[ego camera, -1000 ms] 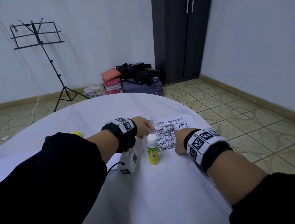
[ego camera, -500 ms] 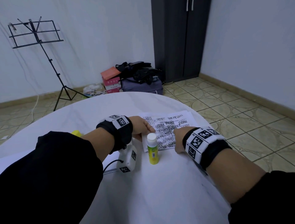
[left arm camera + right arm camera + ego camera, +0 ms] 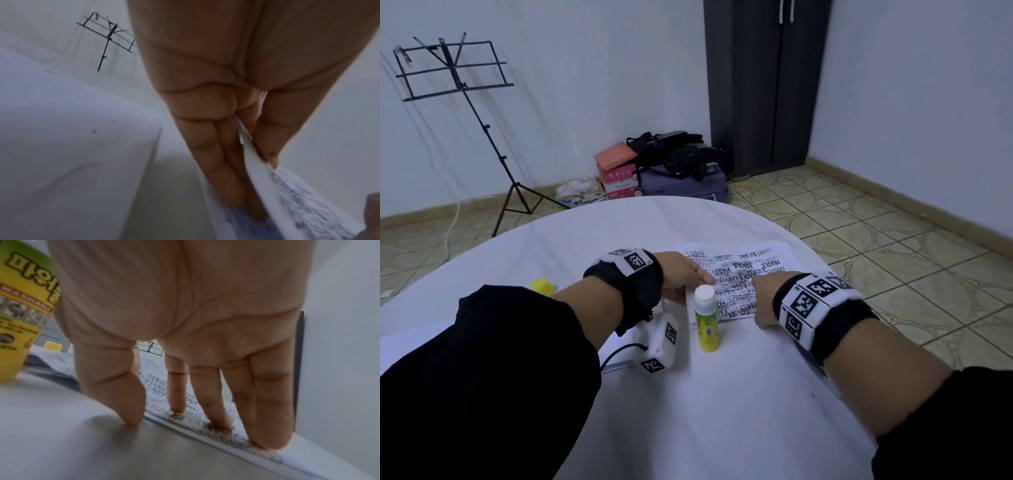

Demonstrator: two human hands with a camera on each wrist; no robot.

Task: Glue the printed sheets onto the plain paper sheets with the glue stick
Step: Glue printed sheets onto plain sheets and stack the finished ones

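Both hands slid the flat printed sheet (image 3: 736, 274) farther.

Room in a home, tiled floor (image 3: 842, 219), dark wardrobe (image 3: 763, 85), music stand (image 3: 453, 68), suitcase (image 3: 681, 183) and boxes (image 3: 616, 171) by wall

One glue stick (image 3: 706, 318), one yellow cap (image 3: 542, 286), one printed sheet (image 3: 739, 274), two hands.

Printed sheet (image 3: 736, 277) flat on table, uncapped yellow-green glue stick (image 3: 706, 318) upright beside it
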